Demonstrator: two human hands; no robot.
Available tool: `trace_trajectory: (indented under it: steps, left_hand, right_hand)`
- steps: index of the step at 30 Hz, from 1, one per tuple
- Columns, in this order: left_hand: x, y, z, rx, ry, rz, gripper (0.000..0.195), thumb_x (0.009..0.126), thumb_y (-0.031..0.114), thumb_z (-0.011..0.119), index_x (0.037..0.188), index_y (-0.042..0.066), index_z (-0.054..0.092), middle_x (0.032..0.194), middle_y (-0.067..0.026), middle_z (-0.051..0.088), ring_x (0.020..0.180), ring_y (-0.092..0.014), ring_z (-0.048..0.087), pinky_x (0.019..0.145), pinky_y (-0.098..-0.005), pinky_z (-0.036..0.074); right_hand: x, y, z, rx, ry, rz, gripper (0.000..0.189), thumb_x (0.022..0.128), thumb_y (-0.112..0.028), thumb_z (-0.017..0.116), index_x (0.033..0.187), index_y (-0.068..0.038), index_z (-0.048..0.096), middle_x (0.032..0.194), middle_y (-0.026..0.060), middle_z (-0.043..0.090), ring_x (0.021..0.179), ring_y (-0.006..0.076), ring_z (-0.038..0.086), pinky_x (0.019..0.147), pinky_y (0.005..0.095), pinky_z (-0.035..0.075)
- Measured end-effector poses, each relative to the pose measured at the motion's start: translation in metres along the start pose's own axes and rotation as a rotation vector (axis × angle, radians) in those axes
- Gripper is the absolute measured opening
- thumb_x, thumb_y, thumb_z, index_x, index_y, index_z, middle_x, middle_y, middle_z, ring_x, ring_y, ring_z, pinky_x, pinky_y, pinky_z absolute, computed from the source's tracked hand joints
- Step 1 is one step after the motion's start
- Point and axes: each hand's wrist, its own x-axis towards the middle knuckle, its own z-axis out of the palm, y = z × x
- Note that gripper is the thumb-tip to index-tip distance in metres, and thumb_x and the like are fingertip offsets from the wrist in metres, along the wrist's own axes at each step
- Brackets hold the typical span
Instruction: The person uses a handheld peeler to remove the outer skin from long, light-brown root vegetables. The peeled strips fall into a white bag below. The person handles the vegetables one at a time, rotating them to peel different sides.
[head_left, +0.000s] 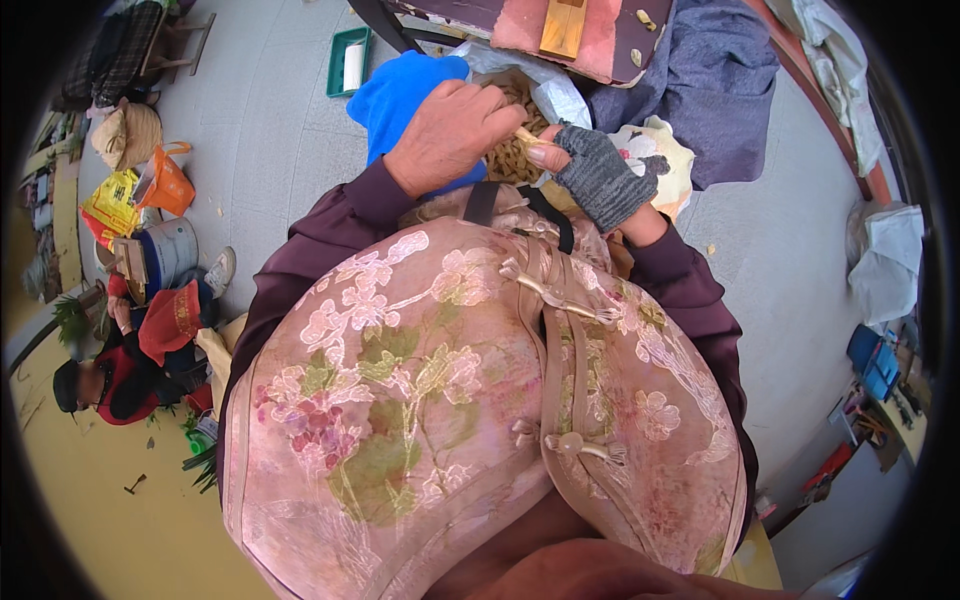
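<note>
My bare left hand (450, 131) has its fingers curled around one end of a short, pale, straw-like strand (529, 138). On my right hand (600, 174) is a grey fingerless knit glove, and its thumb pinches the strand's other end. Both hands meet in front of my chest, close together. Beneath them lies a heap of tan plaited straw-like cord (517, 166), partly hidden by my hands. A whitish plastic sheet or bag (566, 96) borders the heap. Bright blue cloth (397, 90) lies beside and behind my left hand.
Ahead stands a dark stool or small table (658, 41) bearing a pink cloth (517, 26) and a wooden block (564, 28). Grey cloth (712, 90) hangs at its right. A green tray (334, 75) sits on the floor. Leftward, another person (142, 382) sits near a bucket (176, 251).
</note>
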Motion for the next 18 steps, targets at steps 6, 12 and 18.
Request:
trace_trajectory:
  steps: [6, 12, 18]
  left_hand:
    - [0.009, -0.058, 0.031, -0.005, 0.221, 0.207, 0.016, 0.073, 0.014, 0.062, 0.085, 0.011, 0.052, 0.073, -0.0007, 0.055, 0.067, -0.018, 0.054, 0.067, -0.0314, 0.041]
    - [0.028, -0.052, 0.036, -0.250, 0.149, -0.215, 0.015, 0.084, 0.006, 0.054, 0.099, 0.008, 0.052, 0.077, -0.0069, 0.057, 0.061, -0.026, 0.056, 0.053, -0.0313, 0.046]
    - [0.044, -0.059, 0.037, -0.668, 0.141, -0.337, 0.022, 0.087, 0.006, 0.050, 0.110, 0.006, 0.051, 0.094, -0.0167, 0.057, 0.077, -0.034, 0.059, 0.063, -0.0356, 0.047]
  right_hand:
    - [0.016, -0.017, 0.014, 0.064, 0.116, 0.001, 0.034, 0.086, -0.032, 0.057, 0.079, 0.001, 0.059, 0.062, 0.0044, 0.053, 0.059, 0.0139, 0.048, 0.058, 0.0286, 0.040]
    - [0.034, -0.006, -0.002, 0.367, 0.257, 0.083, 0.031, 0.087, -0.034, 0.058, 0.073, -0.006, 0.055, 0.054, -0.0024, 0.046, 0.046, 0.0041, 0.041, 0.044, 0.0170, 0.031]
    - [0.070, 0.001, -0.017, 0.966, 0.280, 0.234, 0.037, 0.087, -0.031, 0.058, 0.099, 0.004, 0.058, 0.078, 0.0113, 0.065, 0.051, 0.0105, 0.055, 0.045, 0.0216, 0.044]
